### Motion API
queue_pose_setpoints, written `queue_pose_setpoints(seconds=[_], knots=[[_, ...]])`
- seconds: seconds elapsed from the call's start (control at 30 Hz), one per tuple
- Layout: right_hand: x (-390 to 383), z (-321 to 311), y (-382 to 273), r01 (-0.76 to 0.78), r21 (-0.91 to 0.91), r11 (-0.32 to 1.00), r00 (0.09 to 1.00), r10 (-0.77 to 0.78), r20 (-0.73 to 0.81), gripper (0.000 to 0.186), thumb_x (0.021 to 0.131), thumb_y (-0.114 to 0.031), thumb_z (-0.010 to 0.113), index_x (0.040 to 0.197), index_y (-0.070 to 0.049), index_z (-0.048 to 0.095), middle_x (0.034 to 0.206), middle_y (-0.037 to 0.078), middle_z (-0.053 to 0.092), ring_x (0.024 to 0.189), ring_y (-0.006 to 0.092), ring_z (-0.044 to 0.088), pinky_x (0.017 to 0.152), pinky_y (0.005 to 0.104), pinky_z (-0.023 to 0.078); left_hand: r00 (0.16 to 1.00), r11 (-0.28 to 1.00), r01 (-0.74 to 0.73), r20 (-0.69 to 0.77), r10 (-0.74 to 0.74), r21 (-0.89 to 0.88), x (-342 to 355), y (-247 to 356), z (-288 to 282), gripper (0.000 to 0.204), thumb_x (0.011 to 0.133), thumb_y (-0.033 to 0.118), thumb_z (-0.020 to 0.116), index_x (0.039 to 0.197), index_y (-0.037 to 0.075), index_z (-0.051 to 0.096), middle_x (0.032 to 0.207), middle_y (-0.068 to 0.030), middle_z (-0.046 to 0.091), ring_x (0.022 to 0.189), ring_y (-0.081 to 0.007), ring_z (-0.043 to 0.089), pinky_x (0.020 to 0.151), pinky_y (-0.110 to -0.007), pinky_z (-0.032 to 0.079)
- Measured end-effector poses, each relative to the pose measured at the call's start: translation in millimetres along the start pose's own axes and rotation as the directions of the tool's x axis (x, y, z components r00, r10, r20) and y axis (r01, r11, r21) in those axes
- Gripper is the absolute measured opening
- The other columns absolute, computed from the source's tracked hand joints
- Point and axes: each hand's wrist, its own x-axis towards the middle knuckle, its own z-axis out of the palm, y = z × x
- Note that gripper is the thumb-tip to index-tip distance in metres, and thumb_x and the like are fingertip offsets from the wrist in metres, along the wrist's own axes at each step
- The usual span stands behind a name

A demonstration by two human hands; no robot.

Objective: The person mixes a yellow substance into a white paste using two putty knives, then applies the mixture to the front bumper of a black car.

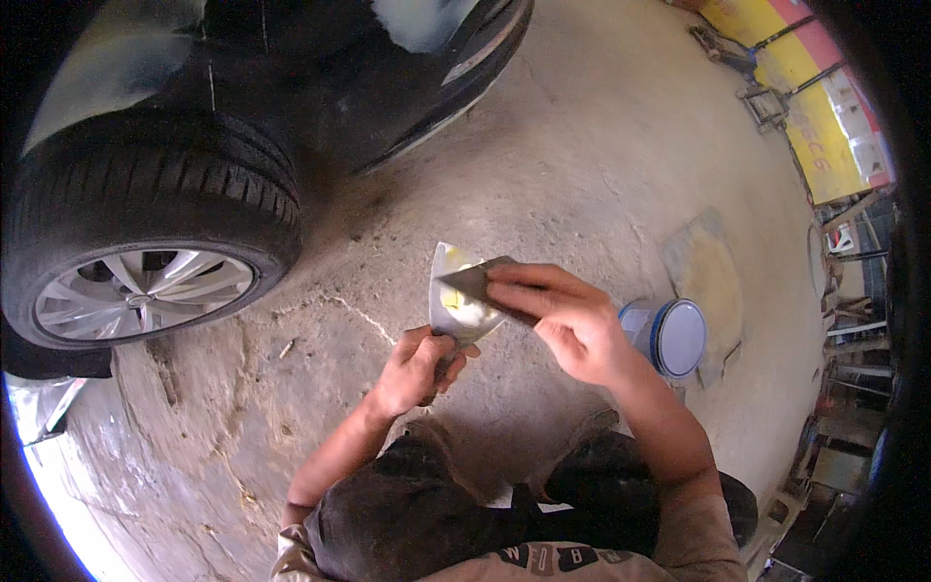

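My left hand (419, 371) is closed round the lower end of a pale, flat mixing board (441, 317), which is held up above the floor. On the board lies a dollop of white and yellow paste (465, 308), resembling body filler. From the right, my right hand (567, 315) grips a dark, flat spreader (472, 281), fingers stretched along it. The spreader lies across the board, over part of the paste; whether its edge touches the paste is hard to tell.
A dark car with whitish patches on its body (417, 21) and a wheel (145, 291) stands at the left. Right of my right hand is a blue-rimmed can (679, 338) beside a stained flat sheet (713, 267). Yellow panels (824, 116) and racks line the far right. The concrete floor (320, 417) is cracked.
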Motion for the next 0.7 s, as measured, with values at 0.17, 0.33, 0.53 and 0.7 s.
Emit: queue_pose_setpoints(seconds=[0.17,0.33,0.53,0.7], knots=[[-11.2,-17.2,27.6,-0.141,-0.071,0.988,0.988,0.145,0.061,0.027,0.092,0.001,0.057,0.117,0.000,0.066,0.108,0.018,0.069,0.095,0.0298,0.068,0.080,0.0356,0.053,0.999,0.999,0.044,-0.022,-0.044,0.014,-3.3,6.9,-7.8,0.040,0.094,0.024,0.040,0.094,-0.007,0.065,0.064,-0.0025,0.052,0.053,-0.0118,0.047,0.050,-0.028,0.039],[-38.6,0.7,50.9,-0.536,0.032,0.843,0.843,0.534,0.066,0.022,0.092,-0.008,0.060,0.111,0.004,0.063,0.096,0.013,0.070,0.084,0.0249,0.067,0.078,0.0346,0.052,0.919,0.842,-0.361,0.000,0.394,0.401,0.7,-11.2,0.5,0.029,0.089,0.009,0.051,0.114,0.000,0.065,0.084,-0.0083,0.057,0.074,-0.0198,0.056,0.064,-0.030,0.045],[-36.9,33.6,39.0,-0.540,0.833,0.121,0.543,0.806,0.235,0.028,0.096,-0.011,0.056,0.117,0.006,0.061,0.108,0.012,0.069,0.097,0.0204,0.066,0.087,0.0329,0.051,0.527,0.004,-0.491,0.294,0.797,0.871,14.1,-13.1,2.6,0.069,0.074,-0.001,0.066,0.134,0.032,0.061,0.101,-0.0110,0.058,0.082,-0.0263,0.056,0.070,-0.037,0.047],[-29.5,7.0,30.7,-0.336,0.922,0.195,0.676,0.731,0.091,0.027,0.096,-0.009,0.054,0.117,0.006,0.061,0.109,0.012,0.069,0.098,0.0209,0.066,0.089,0.0349,0.051,0.536,0.004,-0.403,0.232,0.812,0.915,14.5,-13.1,-3.4,0.071,0.073,-0.004,0.064,0.134,0.032,0.061,0.095,-0.0093,0.058,0.080,-0.0263,0.056,0.070,-0.038,0.047]])
